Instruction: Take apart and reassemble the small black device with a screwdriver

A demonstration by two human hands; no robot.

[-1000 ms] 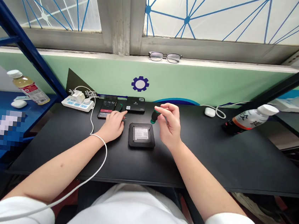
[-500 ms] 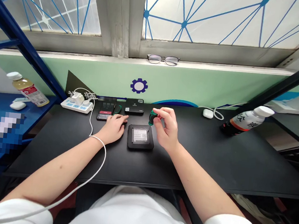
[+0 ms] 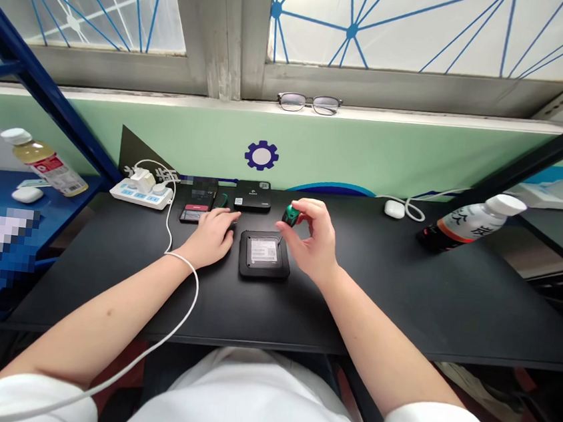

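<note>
A green and black screwdriver is pinched between the thumb and fingers of my right hand. Its thin shaft points down at the upper right corner of a black square device, which lies flat with a white label on its top face. To the left of the device, my left hand rests on the table with its fingers stretched out, partly covering something dark. A green loop-shaped thing shows just beyond those fingers, beside a phone.
Behind the device lies a black flat box. A power strip sits at the back left, its white cable crossing my left wrist. To the right are an earphone case and a dark bottle. Glasses rest on the sill.
My right thumb and fingers have shifted around the screwdriver handle, which looks turned. The view has tilted slightly. My left hand and the square device stay in place.
</note>
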